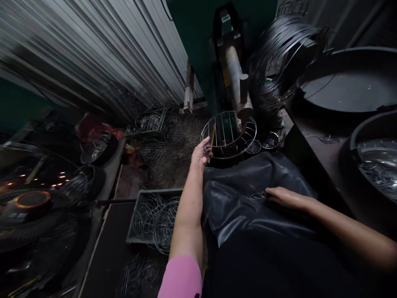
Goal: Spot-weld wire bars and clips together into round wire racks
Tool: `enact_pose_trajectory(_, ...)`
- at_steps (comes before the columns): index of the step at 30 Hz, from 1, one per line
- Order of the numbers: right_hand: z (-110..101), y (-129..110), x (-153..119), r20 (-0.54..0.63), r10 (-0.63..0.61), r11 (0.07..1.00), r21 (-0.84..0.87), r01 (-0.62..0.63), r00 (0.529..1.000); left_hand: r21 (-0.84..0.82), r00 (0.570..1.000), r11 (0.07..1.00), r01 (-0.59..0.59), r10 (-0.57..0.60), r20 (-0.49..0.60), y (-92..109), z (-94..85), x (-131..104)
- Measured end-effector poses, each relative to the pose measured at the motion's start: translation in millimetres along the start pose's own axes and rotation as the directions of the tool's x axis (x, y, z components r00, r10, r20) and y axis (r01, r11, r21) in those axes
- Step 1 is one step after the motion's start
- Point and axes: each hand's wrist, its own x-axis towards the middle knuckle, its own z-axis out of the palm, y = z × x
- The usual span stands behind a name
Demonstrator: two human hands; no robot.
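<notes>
My left hand [202, 152] is closed on the near left rim of a round wire basket [228, 145], whose far side lies under the machine's rounded metal arm [237, 78]. Over the black apron [232, 178] on my lap, my right hand [281, 196] pinches some small curved wire pieces [257, 196]. Behind the basket, to its right, are small round wire items [269, 140].
A grey crate [133, 223] of wire parts stands at the left, with more wire pieces on the floor. A large wire coil [279, 62] hangs at the upper right. Wide round basins [356, 145] sit on the right. Corrugated metal wall [124, 41] rises at the upper left.
</notes>
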Motion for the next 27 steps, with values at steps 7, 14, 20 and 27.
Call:
enact_pose_trajectory(7, -21, 12, -17, 0.060, 0.205, 0.976, 0.062, -0.209, 0.977, 0.023, 0.995, 0.995, 0.097, -0.098, 0.020, -3, -0.3, 5)
enact_pose_trajectory(14, -10, -15, -3, 0.042, 0.286, 0.842, -0.487, -0.230, 0.957, 0.007, 0.988, 0.988, 0.152, -0.152, 0.036, -3, 2.5, 9)
enact_pose_trajectory(20, -13, -27, -13, -0.084, 0.122, 0.741, -0.656, -0.147, 0.989, -0.009, 0.996, 0.996, 0.091, -0.091, -0.012, 0, 7.3, 10)
enact_pose_trajectory(27, 10, -33, -13, -0.070, 0.090, 0.709, -0.696, -0.113, 0.993, -0.070, 0.988, 0.987, 0.147, -0.150, -0.034, -3, 7.4, 3)
